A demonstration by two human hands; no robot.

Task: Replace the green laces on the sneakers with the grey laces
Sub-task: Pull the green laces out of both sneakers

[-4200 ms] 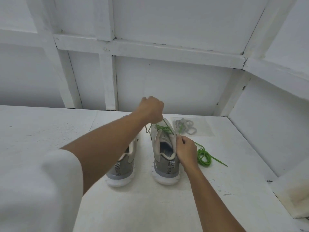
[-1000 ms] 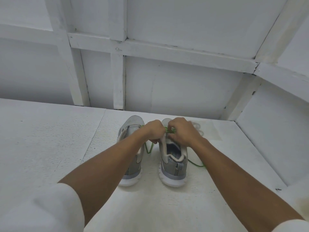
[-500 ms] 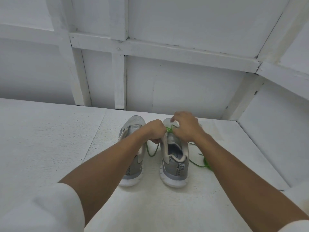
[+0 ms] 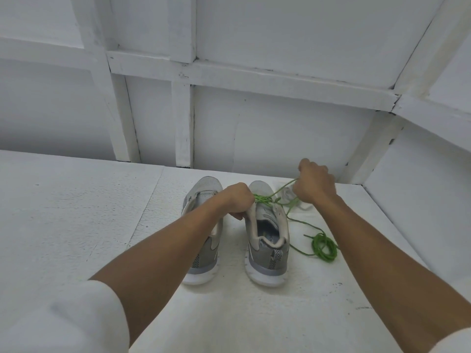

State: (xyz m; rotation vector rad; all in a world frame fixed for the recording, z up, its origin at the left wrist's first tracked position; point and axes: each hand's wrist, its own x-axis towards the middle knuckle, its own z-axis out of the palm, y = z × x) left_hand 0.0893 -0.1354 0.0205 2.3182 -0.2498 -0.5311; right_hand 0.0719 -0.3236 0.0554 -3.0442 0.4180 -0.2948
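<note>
Two grey sneakers stand side by side, heels toward me: the left sneaker (image 4: 201, 240) has no lace showing, the right sneaker (image 4: 267, 240) still carries a green lace (image 4: 265, 199) across its upper eyelets. My left hand (image 4: 238, 200) grips the right sneaker's tongue and collar. My right hand (image 4: 314, 184) is raised to the right of the shoe, shut on a strand of the green lace stretched taut from the eyelets. A loose coil of green lace (image 4: 323, 247) lies right of the shoe. The grey laces (image 4: 303, 203) are mostly hidden behind my right hand.
The shoes rest on a white tabletop (image 4: 76, 225) that meets a white panelled wall (image 4: 280, 128) close behind them. A second white wall (image 4: 420, 212) closes the right side. Both forearms reach over the near table area.
My right hand has lifted away from the shoe up and to the right, drawing a strand of green lace out taut. The left hand stays on the tongue.
</note>
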